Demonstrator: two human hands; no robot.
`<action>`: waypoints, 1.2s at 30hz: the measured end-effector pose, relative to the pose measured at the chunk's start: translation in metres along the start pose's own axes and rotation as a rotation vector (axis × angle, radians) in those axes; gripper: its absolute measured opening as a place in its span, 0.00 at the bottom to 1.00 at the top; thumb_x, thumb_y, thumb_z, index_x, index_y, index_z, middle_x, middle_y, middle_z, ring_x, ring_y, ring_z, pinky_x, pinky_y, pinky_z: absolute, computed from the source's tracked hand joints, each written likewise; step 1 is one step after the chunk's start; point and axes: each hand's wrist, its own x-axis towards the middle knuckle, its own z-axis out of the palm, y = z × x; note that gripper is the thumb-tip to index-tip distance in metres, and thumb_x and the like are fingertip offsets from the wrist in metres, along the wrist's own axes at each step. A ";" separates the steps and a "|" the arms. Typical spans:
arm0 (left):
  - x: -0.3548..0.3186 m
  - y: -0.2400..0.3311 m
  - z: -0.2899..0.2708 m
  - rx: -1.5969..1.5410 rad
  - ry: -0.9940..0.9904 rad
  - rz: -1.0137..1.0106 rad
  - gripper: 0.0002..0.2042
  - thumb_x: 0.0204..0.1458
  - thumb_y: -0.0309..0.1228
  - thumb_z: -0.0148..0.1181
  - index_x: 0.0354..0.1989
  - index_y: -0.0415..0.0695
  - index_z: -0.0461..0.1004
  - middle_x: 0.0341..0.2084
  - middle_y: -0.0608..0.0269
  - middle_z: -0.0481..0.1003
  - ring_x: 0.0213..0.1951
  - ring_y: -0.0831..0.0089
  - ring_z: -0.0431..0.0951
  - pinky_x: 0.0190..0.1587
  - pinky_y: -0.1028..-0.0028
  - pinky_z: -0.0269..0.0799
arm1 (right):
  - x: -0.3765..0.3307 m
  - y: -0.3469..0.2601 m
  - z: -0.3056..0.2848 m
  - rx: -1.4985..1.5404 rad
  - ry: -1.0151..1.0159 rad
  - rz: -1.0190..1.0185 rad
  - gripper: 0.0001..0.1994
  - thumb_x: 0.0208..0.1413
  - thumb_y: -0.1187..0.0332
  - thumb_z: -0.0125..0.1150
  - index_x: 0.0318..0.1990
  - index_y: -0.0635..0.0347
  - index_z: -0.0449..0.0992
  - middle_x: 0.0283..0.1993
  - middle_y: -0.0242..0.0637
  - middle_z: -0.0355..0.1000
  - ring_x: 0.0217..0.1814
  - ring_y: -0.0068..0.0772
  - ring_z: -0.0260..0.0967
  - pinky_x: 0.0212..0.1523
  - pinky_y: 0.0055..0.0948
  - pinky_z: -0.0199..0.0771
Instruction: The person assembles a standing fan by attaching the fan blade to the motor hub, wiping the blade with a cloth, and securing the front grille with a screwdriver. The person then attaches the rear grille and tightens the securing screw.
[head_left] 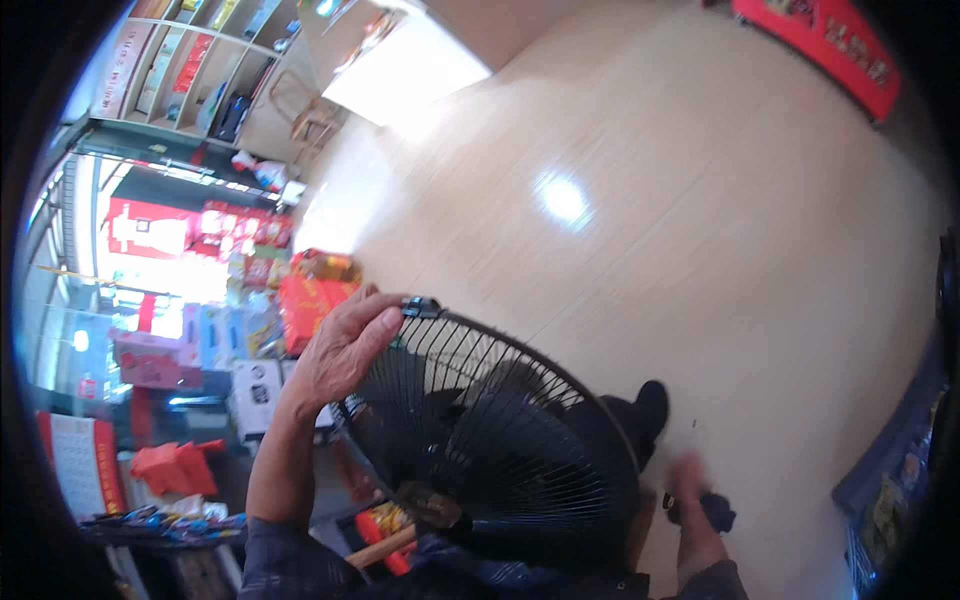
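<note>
The black wire fan guard (500,440) serves as the reference item; it sits low in the head view, directly in front of the person, tilted, with dark fan blades visible behind its spokes. Below the guard's lower rim lies a wooden-handled tool (385,547), with small red items beside it. To the lower right of the guard, the right hand (692,492) is blurred and closed around a small dark object (718,512); the kind of object cannot be determined. Just beyond the guard's right edge, a black shoe (648,408) rests on the floor. At the guard's upper left rim, the left hand (345,345) grips the wire edge, fingers curled over the top, close beside a small black clip (422,307) fixed to the rim. Left of the guard, stacked red and white boxes (255,310) stand in a cluster, with a red cloth (178,465) lower down. Beyond the guard, pale wood-pattern floor (640,200) extends outward, bearing a bright light reflection. Far above and left of the guard, wall shelves (195,60) hold assorted goods; a red banner (830,45) lies far upper right.
</note>
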 end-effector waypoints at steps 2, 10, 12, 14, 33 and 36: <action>-0.010 -0.001 -0.006 -0.001 -0.013 -0.032 0.18 0.63 0.40 0.50 0.47 0.35 0.75 0.31 0.55 0.71 0.38 0.65 0.73 0.44 0.70 0.67 | 0.004 -0.048 0.011 0.312 0.032 0.203 0.10 0.67 0.61 0.45 0.43 0.58 0.67 0.23 0.35 0.66 0.17 0.28 0.65 0.17 0.30 0.72; -0.040 -0.014 -0.020 -0.109 -0.018 0.064 0.19 0.60 0.39 0.53 0.53 0.37 0.72 0.35 0.50 0.79 0.38 0.65 0.78 0.44 0.68 0.72 | -0.048 -0.237 -0.022 0.775 -0.064 0.211 0.06 0.51 0.72 0.61 0.28 0.58 0.69 0.27 0.42 0.68 0.29 0.42 0.68 0.30 0.38 0.69; -0.054 -0.004 -0.029 -0.155 -0.079 0.068 0.20 0.60 0.36 0.51 0.59 0.41 0.70 0.41 0.50 0.79 0.45 0.64 0.77 0.51 0.68 0.70 | -0.092 -0.273 -0.035 0.760 -0.078 0.305 0.07 0.60 0.67 0.56 0.33 0.61 0.68 0.30 0.40 0.70 0.31 0.36 0.71 0.32 0.37 0.74; -0.053 -0.012 -0.019 -0.221 -0.049 0.267 0.20 0.60 0.34 0.50 0.59 0.41 0.69 0.45 0.50 0.77 0.50 0.63 0.76 0.55 0.67 0.68 | -0.136 -0.317 -0.047 0.627 -0.078 0.253 0.07 0.60 0.67 0.56 0.37 0.61 0.68 0.31 0.40 0.70 0.31 0.37 0.71 0.33 0.37 0.75; -0.096 -0.006 -0.035 -0.265 -0.004 0.432 0.18 0.63 0.40 0.50 0.45 0.35 0.76 0.32 0.52 0.79 0.37 0.68 0.77 0.44 0.68 0.71 | -0.273 -0.547 -0.036 0.107 -0.313 -0.522 0.26 0.50 0.81 0.61 0.59 0.60 0.66 0.47 0.35 0.69 0.39 0.24 0.71 0.36 0.23 0.75; -0.092 -0.009 -0.033 -0.359 -0.035 0.438 0.18 0.64 0.39 0.50 0.48 0.36 0.76 0.38 0.54 0.79 0.42 0.67 0.77 0.48 0.69 0.71 | -0.270 -0.571 -0.028 0.043 -0.175 -0.665 0.23 0.46 0.82 0.65 0.53 0.62 0.72 0.47 0.35 0.73 0.43 0.24 0.72 0.44 0.24 0.74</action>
